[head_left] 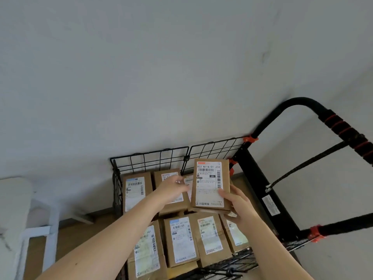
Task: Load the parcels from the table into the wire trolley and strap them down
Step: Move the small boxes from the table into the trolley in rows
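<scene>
The black wire trolley (153,158) stands against the wall, filled with several brown cardboard parcels bearing white labels. My right hand (237,201) holds one parcel (211,183) by its near right corner, thumb on the label, above the far right stack. My left hand (173,189) reaches over the far middle parcel (167,174), its fingers resting on a parcel beside the held one. A row of parcels (180,241) lies along the near side. A black elastic strap (302,164) with a white hook hangs from the trolley handle (341,126).
The trolley's black handle frame with red wraps and red clips (250,139) rises at the right. A white table or bench (14,201) with a white frame stands at the left over a wooden floor. Grey wall fills the upper view.
</scene>
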Demonstrator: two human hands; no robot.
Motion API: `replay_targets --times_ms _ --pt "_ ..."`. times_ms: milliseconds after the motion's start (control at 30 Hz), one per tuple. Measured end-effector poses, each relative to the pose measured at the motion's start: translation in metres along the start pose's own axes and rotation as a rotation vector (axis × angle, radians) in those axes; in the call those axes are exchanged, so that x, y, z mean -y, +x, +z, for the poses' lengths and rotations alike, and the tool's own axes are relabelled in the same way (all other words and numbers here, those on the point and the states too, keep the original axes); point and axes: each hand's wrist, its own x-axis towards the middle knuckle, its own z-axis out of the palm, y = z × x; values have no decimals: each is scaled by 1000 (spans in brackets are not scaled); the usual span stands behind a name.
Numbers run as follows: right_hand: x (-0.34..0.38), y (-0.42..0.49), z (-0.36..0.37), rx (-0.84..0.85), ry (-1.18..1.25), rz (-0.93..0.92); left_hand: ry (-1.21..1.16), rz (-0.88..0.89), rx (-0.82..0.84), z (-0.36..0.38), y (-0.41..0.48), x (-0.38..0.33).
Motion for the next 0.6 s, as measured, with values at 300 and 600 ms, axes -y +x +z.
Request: replay_targets --times_ms 300,600 --pt "23 124 -15 125 -149 158 74 -169 -136 22 71 0" --pt "-3 226 -8 300 -261 294 3 -352 -126 81 165 18"
